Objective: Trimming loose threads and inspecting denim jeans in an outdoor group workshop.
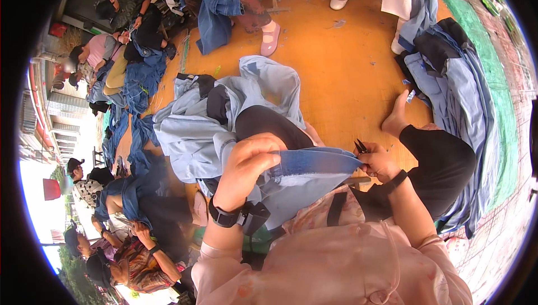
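— Two hands on one piece of cloth, is that what you have?

— Yes. From my feed the left hand (246, 162) is closed in a pinch over the upper edge of a blue denim piece (314, 165), thumb underneath and fingers folded over the top. The right hand (378, 162) is closed too, gripping small dark snips (360, 147) right at the far end of that edge. The denim is stretched between them, above the lap.

— How would you expect it to handle?

— Soft but with body, I'd judge. It drapes down from the held edge and would sag wherever it isn't gripped. Not slippery, not fragile, light enough for a fingertip hold. The stitched edge looks the firmest place to take it.

— Anything around it?

— Pale blue garments (196, 131) heaped on the orange floor (336, 75) just ahead, and another denim stack (454, 81) to the right.
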Tool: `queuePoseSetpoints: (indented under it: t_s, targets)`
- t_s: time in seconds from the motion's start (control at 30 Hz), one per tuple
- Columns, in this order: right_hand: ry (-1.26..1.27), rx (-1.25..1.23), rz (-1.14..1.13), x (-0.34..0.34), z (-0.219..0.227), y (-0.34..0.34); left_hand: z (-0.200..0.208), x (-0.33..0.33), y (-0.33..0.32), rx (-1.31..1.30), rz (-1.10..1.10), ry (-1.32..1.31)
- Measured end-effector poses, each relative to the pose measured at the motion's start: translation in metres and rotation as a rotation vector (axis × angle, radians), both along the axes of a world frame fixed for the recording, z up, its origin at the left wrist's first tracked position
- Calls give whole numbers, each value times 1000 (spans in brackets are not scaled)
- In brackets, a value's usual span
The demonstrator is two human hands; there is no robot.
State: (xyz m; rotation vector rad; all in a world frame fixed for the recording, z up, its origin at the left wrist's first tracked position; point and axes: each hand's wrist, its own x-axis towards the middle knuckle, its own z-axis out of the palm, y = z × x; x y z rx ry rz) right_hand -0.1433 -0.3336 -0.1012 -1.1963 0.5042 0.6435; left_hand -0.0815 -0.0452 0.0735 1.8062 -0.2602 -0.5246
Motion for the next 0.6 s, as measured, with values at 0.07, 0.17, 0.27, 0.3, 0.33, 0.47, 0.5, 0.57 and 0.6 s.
queuePoseSetpoints:
  t_s: [0.07,0.17,0.27,0.3,0.33,0.47,0.5,0.57,0.6]
  targets:
    - [14,3,-4,1,0,2,-10,3,5,-69,-18,1]
    - [21,10,-8,2,2,3,-15,5,4,-162,-1,19]
    - [-2,24,-22,3,-4,2,-17,6,2,-176,49,31]
    - [-2,27,-12,4,-7,1,-18,6,2,-171,62,29]
    - [-3,30,-1,5,-8,-1,-20,8,3,-169,63,29]
    - [1,-12,-1,5,-4,-4,-22,12,3,-172,-22,6]
    - [-7,-54,9,3,0,-6,-22,14,-2,-187,-49,5]
    - [-48,-76,-18,-5,10,-9,-21,14,-12,-234,-79,-69]
    - [-33,-207,-38,-7,4,-6,-24,12,-19,-305,-36,-49]
